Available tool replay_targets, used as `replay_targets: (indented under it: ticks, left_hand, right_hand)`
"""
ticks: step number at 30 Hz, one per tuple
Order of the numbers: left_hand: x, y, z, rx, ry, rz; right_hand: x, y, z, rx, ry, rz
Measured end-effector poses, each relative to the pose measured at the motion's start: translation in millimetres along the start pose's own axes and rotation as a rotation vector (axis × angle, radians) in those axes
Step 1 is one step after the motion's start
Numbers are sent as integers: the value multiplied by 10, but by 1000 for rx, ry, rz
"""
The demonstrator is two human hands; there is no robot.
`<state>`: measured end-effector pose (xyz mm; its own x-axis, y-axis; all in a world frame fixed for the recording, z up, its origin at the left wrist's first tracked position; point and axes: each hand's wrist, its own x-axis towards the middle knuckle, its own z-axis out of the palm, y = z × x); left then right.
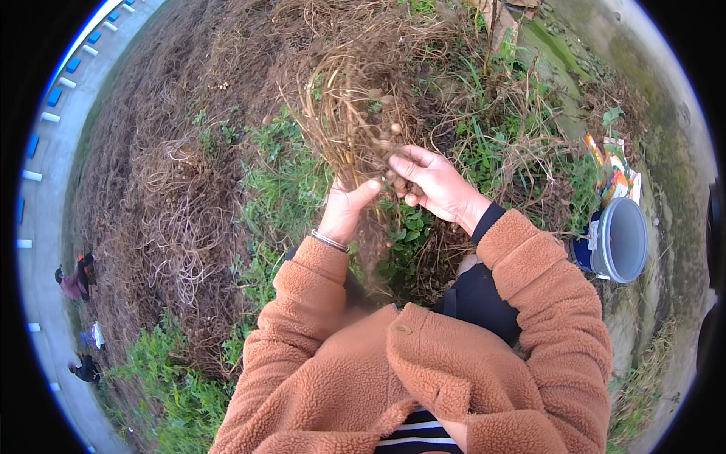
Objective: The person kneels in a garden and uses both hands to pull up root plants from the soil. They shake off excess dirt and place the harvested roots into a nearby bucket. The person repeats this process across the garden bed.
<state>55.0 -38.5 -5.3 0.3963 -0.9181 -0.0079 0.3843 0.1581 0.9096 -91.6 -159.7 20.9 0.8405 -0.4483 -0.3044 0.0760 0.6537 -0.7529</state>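
My left hand [347,213], with a bracelet at its wrist, is closed around the dry stems of an uprooted peanut plant [339,127]. The stems fan out upward and away from me. At the plant's root end my right hand [439,184] has several soil-covered peanut pods [404,184] between thumb and fingers. Whether those pods are still attached to the roots is hidden. A few more pods hang just above the right fingertips. Thin roots and loose soil trail below the left hand, slightly blurred.
A dark blue bucket [583,249] with a grey rim stands on my right, beside a colourful printed package [619,176]. Dried peanut vines [181,238] cover the ground leftward, among green weeds [283,164]. Two people [74,286] are far left. A mossy concrete strip [550,45] runs along the right.
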Motion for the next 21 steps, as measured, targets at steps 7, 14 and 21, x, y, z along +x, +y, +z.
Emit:
replay_targets:
  ticks: [7,14,21]
  left_hand:
    - [206,-156,-41,-176,187,-215]
    - [154,-38,58,27,250,11]
    - [170,-14,147,4,319,33]
  right_hand:
    - [-60,60,167,-390,-15,-145]
    - [-72,36,225,-450,-66,-142]
    - [-76,16,145,-841,32,-296]
